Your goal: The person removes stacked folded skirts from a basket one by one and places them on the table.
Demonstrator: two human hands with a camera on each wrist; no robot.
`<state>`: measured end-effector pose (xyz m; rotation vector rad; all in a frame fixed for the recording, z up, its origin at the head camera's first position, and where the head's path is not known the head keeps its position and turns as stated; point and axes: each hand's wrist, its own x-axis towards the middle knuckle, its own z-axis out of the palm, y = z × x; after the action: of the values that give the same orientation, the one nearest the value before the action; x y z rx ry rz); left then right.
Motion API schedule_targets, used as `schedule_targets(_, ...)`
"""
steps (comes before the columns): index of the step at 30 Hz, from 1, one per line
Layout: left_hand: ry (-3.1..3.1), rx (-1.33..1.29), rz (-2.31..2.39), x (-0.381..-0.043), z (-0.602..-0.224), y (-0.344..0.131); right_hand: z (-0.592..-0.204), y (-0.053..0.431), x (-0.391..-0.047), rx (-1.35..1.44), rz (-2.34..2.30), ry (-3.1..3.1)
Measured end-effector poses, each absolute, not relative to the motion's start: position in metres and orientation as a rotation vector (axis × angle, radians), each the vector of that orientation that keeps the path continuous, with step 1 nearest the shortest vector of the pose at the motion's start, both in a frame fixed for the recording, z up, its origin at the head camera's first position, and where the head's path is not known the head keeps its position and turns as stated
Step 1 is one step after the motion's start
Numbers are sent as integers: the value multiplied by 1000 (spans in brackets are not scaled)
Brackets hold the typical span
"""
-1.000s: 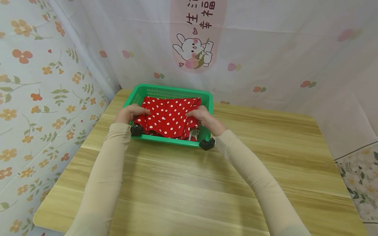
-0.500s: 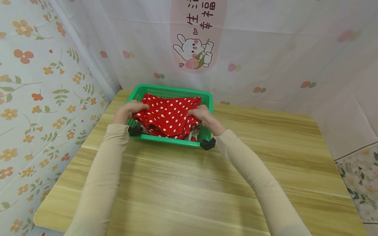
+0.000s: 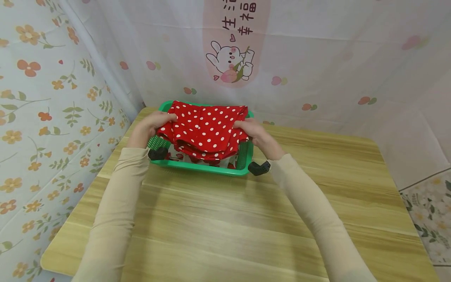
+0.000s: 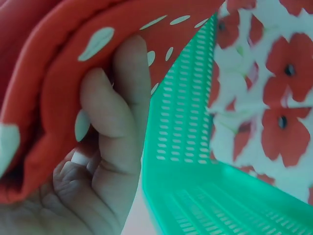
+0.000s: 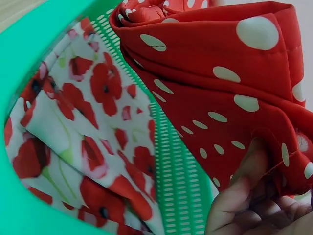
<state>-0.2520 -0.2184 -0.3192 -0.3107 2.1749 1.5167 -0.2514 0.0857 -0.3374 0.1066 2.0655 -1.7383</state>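
A folded red cloth garment with white polka dots (image 3: 208, 127) is held up over the green basket (image 3: 201, 166) in the head view. My left hand (image 3: 156, 122) grips its left side, thumb on top and fingers beneath, as the left wrist view shows with the fingers (image 4: 110, 107) under the fold. On the opposite side my right hand (image 3: 251, 129) pinches the cloth; in the right wrist view the hand (image 5: 249, 205) bunches its edge. Below, inside the basket, lies a folded white cloth with red flowers (image 5: 93, 132), partly covered by the garment in the head view.
The basket stands on a wood-grain table (image 3: 218, 223) near its back edge. Behind hangs a pale curtain (image 3: 310, 66) with a rabbit print, and a flowered curtain (image 3: 63, 137) hangs along the left. A black wrist camera (image 3: 258, 168) sits close to the basket's front right corner.
Both hands have raised the polka-dot garment from inside the basket up and toward the back. More of the flowered cloth beneath shows. The basket has stayed in place.
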Motion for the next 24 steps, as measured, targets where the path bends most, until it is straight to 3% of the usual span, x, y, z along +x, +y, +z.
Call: schedule_targets(24,2122,-202,1633,-248,-294,-148,-312,171,-230,88,-1864,2120)
